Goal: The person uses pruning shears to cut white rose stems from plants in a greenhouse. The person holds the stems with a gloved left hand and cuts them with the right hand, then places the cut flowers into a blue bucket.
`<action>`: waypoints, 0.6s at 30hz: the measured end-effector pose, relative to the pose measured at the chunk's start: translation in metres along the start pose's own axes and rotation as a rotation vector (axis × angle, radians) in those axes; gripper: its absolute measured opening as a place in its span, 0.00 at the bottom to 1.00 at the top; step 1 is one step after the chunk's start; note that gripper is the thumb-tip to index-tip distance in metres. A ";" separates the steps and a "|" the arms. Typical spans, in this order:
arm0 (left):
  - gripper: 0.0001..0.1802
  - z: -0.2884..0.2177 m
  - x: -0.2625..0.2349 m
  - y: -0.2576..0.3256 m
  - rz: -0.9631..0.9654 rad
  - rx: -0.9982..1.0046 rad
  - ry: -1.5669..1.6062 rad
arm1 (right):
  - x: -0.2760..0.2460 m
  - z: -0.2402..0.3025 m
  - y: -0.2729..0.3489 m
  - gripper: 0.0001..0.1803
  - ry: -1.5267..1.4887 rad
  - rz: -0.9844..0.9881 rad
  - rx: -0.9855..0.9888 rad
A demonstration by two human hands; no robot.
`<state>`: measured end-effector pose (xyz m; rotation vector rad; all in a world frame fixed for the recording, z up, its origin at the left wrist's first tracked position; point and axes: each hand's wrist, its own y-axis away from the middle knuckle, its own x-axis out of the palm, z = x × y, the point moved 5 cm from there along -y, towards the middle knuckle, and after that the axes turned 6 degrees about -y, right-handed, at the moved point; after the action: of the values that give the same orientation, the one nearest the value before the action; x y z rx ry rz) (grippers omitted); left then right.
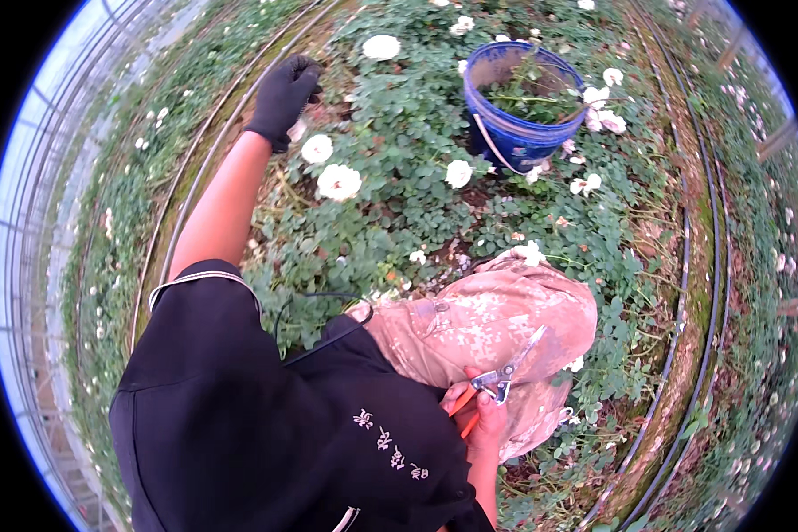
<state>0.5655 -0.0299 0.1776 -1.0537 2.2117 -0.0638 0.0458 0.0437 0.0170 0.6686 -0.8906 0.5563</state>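
Note:
My left hand (285, 96), in a black glove, is stretched out to the far left over the rose bushes. Its fingers are curled closed, and whatever they may hold is hidden. A pale pink-white bloom (297, 130) shows just beside its wrist, with white roses (339, 182) lower down. Low in front of my body, my bare right hand (483, 424) grips a pair of pruning shears (498, 381). Orange handles lie in the palm, and the silver metal end points up and right over my trouser leg (514, 306).
A blue bucket (523, 133) holding cut green stems (541, 102) stands among the plants ahead, its pale handle hanging down. Dark hoses (683, 293) run along the soil path on the right. Another pipe (206, 146) passes beneath my left arm. More flowering rows lie on both sides.

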 end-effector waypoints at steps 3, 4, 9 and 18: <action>0.11 0.027 -0.069 0.097 -0.251 -0.083 -0.145 | -0.016 0.003 0.020 0.30 0.075 -0.013 0.109; 0.12 0.029 -0.079 0.142 -0.321 -0.130 -0.282 | -0.020 0.004 0.025 0.30 0.077 0.031 0.107; 0.24 0.064 -0.065 0.344 -0.241 -0.040 -0.945 | -0.024 0.005 0.046 0.28 0.062 0.254 0.200; 0.32 0.166 0.033 0.537 0.552 -0.330 -0.685 | 0.009 0.026 0.042 0.23 0.278 0.436 0.216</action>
<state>0.2894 0.3456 -0.1376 -0.4706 1.8113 0.8054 0.0083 0.0540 0.0484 0.5731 -0.7192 1.1209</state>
